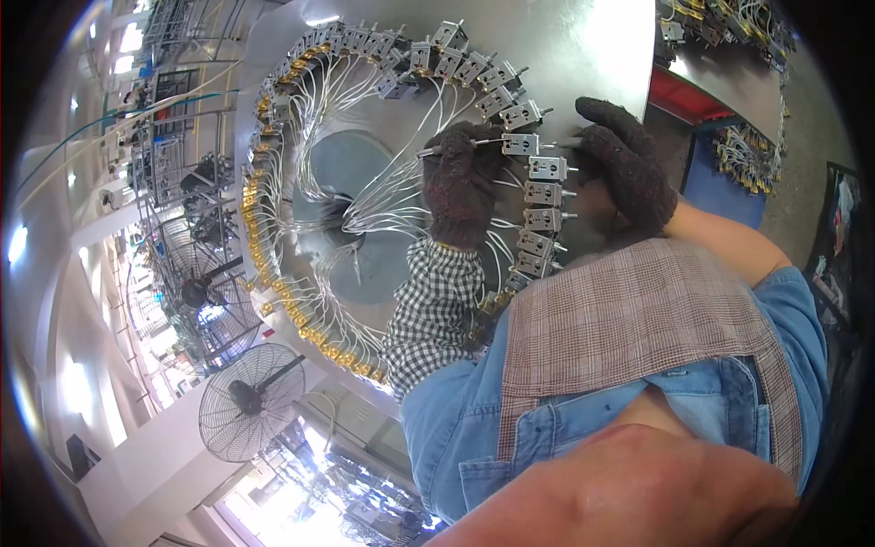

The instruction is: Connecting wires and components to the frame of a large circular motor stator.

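A ring of small silver metal control boxes with short shafts and thin silvery leads lies round a metal turntable [355,264]. My left hand [458,187], in a dark knitted glove, is closed round a slim metal rod [447,150] whose right end reaches one metal box [520,144]. On that box's other side is my right hand [629,164], also gloved. One of its fingers stretches upward while the others curl by the box's shaft; what they grip is hard to make out. More metal boxes [543,193] line up just below.
Brass-coloured ends [314,337] follow the ring's left and lower rim. A bright metal tabletop [583,55] extends behind. Further bundles of wired parts [747,159] lie at the right, near a blue surface [725,191]. A floor fan [246,397] stands at the lower left.
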Motion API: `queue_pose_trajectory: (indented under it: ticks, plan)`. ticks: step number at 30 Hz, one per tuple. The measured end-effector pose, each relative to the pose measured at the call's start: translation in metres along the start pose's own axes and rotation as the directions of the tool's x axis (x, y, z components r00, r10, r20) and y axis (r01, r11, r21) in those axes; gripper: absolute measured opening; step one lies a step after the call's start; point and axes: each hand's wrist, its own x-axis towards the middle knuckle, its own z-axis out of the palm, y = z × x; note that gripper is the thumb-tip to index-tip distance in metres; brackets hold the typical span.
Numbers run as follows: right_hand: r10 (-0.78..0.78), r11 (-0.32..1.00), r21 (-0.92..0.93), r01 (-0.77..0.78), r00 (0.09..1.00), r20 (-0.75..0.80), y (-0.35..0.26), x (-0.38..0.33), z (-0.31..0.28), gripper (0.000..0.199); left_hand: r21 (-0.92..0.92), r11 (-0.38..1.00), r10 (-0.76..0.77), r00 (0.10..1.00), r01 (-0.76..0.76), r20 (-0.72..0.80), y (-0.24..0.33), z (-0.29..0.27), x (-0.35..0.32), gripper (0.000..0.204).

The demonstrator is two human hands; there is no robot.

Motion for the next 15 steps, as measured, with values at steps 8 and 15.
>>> queue_pose_trajectory:
  ticks: [8, 15]
  plan:
    - [0.078, 0.997, 0.028, -0.078, 0.997, -0.002, -0.019, -0.002, -0.019, 0.033, -0.083, 0.987, -0.120, 0.976, 0.137, 0.182, -0.008, -0.017, 0.019, 0.021]
    - [0.058, 0.451, -0.891, -0.058, 0.998, -0.036, -0.048, -0.040, -0.181, 0.031, 0.373, 0.920, 0.049, 0.982, -0.116, 0.184, -0.012, -0.024, 0.018, 0.018]
